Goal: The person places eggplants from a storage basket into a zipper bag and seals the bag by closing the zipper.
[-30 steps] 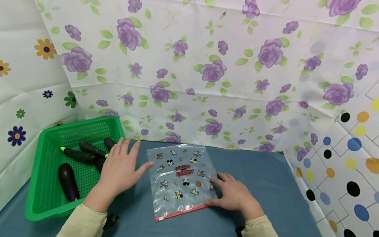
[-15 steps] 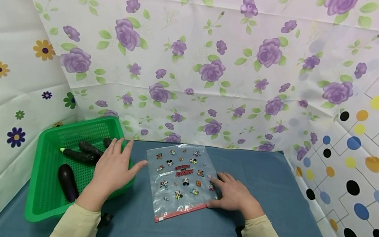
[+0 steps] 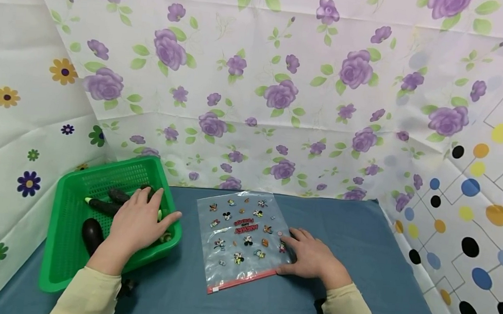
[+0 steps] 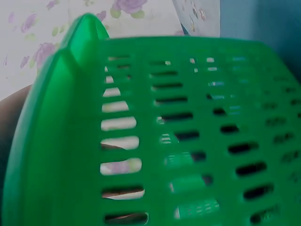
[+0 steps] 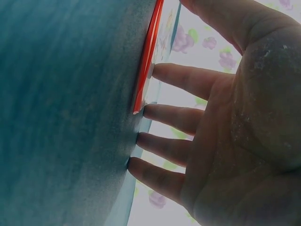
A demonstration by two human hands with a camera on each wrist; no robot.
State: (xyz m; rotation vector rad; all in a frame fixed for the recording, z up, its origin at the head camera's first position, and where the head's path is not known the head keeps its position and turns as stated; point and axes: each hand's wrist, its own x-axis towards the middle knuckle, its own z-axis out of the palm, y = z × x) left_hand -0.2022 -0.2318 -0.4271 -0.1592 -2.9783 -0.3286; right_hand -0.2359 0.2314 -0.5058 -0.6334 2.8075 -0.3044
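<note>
In the head view my left hand (image 3: pixel 137 222) is over the right part of a green plastic basket (image 3: pixel 57 221), fingers spread and nothing seen in its grasp. Beneath and around it lie an eggplant (image 3: pixel 92 235) and several long dark vegetables (image 3: pixel 103 206), partly covered by the hand. My right hand (image 3: pixel 312 258) rests at the right edge of a clear zip bag (image 3: pixel 228 233) with cartoon prints and a red slider strip. Seen from the right wrist, its straight fingers touch down beside the red strip (image 5: pixel 148 61). The basket wall (image 4: pixel 141 52) fills the left wrist view.
A blue cloth (image 3: pixel 206 309) covers the table. Behind it hangs a white curtain (image 3: pixel 248 79) with purple flowers. A dotted sheet (image 3: pixel 460 239) closes off the right side, and a flowered sheet (image 3: pixel 5 169) stands behind the basket at left.
My left hand has moved left and lower, away from the bag and over the basket. My right hand and the bag have stayed in place; the head view has shifted slightly.
</note>
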